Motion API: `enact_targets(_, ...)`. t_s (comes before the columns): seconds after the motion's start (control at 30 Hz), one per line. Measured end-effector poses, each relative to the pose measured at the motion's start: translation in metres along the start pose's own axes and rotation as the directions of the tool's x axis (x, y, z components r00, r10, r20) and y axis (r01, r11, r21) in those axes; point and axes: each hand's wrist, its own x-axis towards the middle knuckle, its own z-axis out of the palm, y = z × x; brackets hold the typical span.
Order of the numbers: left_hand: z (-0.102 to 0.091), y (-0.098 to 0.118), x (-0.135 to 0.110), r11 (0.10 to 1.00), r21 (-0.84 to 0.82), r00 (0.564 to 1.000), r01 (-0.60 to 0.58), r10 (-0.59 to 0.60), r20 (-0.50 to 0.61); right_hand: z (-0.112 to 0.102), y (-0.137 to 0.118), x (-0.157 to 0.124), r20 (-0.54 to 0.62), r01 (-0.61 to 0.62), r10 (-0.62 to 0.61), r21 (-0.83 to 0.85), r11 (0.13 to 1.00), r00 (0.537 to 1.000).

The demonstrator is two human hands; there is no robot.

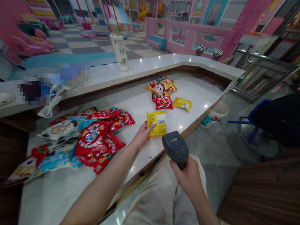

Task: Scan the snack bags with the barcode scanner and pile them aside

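Note:
My left hand [143, 134] pinches the near edge of a yellow snack packet [156, 122] that lies on the white counter [57, 195], its barcode label facing up. My right hand [189, 177] is wrapped round the handle of a dark grey barcode scanner [175, 148], whose head points toward the yellow packet from just off the counter's edge.
A heap of red and blue snack bags [86, 139] lies to the left. Further back sit more red and yellow packets [163, 93] and a single yellow packet [182, 103]. A white bottle [120, 50] stands on the raised ledge. A bucket [215, 113] and blue chair [254, 123] are on the floor right.

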Motion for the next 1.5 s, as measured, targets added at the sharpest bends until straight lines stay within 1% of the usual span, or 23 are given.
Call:
enact_targets(0.13,0.001,0.001,0.000,1.000,-0.010,0.999,0.023,-0.024,-0.038,-0.002,0.003,-0.002,0.009,-0.012,0.012,-0.015,1.000,1.000)
enact_targets(0.2,0.000,0.010,-0.002,0.999,0.029,0.998,0.028,-0.027,-0.054,-0.005,0.006,-0.003,0.017,-0.023,0.023,-0.019,1.000,1.000)
enact_targets(0.27,-0.001,0.028,-0.008,0.980,0.195,0.998,-0.039,0.046,-0.031,-0.008,0.011,-0.004,0.009,-0.028,0.028,-0.025,0.999,1.000)
enact_targets(0.3,-0.002,0.041,-0.012,0.932,0.343,0.993,-0.114,0.119,0.008,-0.010,0.013,-0.005,0.009,-0.033,0.034,-0.027,0.999,0.999)
enact_targets(0.33,-0.003,0.057,-0.018,0.830,0.518,0.977,-0.206,0.202,0.065,-0.011,0.015,-0.007,0.005,-0.038,0.038,-0.033,0.999,0.999)
enact_targets(0.37,-0.005,0.074,-0.023,0.660,0.692,0.950,-0.292,0.286,0.128,-0.012,0.017,-0.008,0.005,-0.044,0.044,-0.040,0.998,0.999)
enact_targets(0.4,-0.008,0.092,-0.029,0.426,0.841,0.918,-0.334,0.349,0.188,-0.013,0.019,-0.009,0.013,-0.050,0.050,-0.035,0.998,0.999)
enact_targets(0.43,-0.012,0.111,-0.033,0.185,0.936,0.891,-0.298,0.406,0.204,-0.014,0.020,-0.011,0.018,-0.057,0.057,-0.031,0.998,0.998)
enact_targets(0.47,-0.017,0.129,-0.037,-0.020,0.982,0.871,-0.188,0.460,0.176,-0.014,0.020,-0.012,0.025,-0.063,0.064,-0.023,0.998,0.998)
enact_targets(0.5,-0.024,0.145,-0.038,-0.168,0.984,0.851,-0.061,0.507,0.140,-0.015,0.020,-0.013,0.031,-0.070,0.070,-0.014,0.997,0.997)
enact_targets(0.53,-0.032,0.160,-0.038,-0.269,0.961,0.830,0.070,0.550,0.094,-0.015,0.019,-0.014,0.036,-0.075,0.075,-0.005,0.997,0.997)
enact_targets(0.6,-0.052,0.183,-0.033,-0.377,0.881,0.813,0.286,0.583,-0.014,-0.014,0.017,-0.014,0.046,-0.079,0.079,0.013,0.997,0.996)
enact_targets(0.67,-0.072,0.198,-0.025,-0.410,0.809,0.847,0.421,0.496,-0.190,-0.014,0.016,-0.013,0.053,-0.081,0.079,0.032,0.996,0.995)
enact_targets(0.73,-0.087,0.206,-0.017,-0.414,0.765,0.862,0.493,0.349,-0.367,-0.014,0.016,-0.012,0.053,-0.076,0.074,0.041,0.996,0.996)
enact_targets(0.8,-0.092,0.209,-0.013,-0.427,0.740,0.854,0.519,0.280,-0.438,-0.014,0.018,-0.011,0.047,-0.074,0.072,0.038,0.997,0.996)
enact_targets(0.87,-0.087,0.206,-0.008,-0.465,0.730,0.862,0.501,0.348,-0.369,-0.014,0.019,-0.011,0.041,-0.077,0.075,0.033,0.997,0.996)
enact_targets(0.97,-0.067,0.185,0.006,-0.511,0.783,0.889,0.354,0.444,-0.112,-0.014,0.022,-0.009,0.030,-0.075,0.074,0.033,0.997,0.997)
enact_targets(1.07,-0.040,0.147,0.037,-0.476,0.879,0.911,0.025,0.373,0.176,-0.014,0.024,-0.007,0.021,-0.072,0.072,0.023,0.997,0.997)
enact_targets(1.13,-0.021,0.116,0.063,-0.398,0.898,0.899,-0.188,0.298,0.321,-0.015,0.026,-0.005,0.019,-0.073,0.073,0.014,0.997,0.997)
enact_targets(1.17,-0.013,0.101,0.077,-0.360,0.896,0.889,-0.260,0.271,0.368,-0.015,0.027,-0.004,0.019,-0.073,0.072,0.010,0.997,0.997)
enact_targets(1.23,0.003,0.073,0.102,-0.307,0.891,0.883,-0.333,0.231,0.409,-0.016,0.028,-0.002,0.019,-0.067,0.067,0.004,0.998,0.998)
enact_targets(1.33,0.020,0.045,0.133,-0.287,0.898,0.896,-0.333,0.199,0.396,-0.018,0.029,-0.001,0.014,-0.060,0.060,-0.002,0.998,0.998)
enact_targets(1.5,0.023,0.028,0.160,-0.268,0.922,0.927,-0.279,0.176,0.332,-0.019,0.028,-0.001,-0.013,-0.073,0.073,-0.014,0.997,0.997)
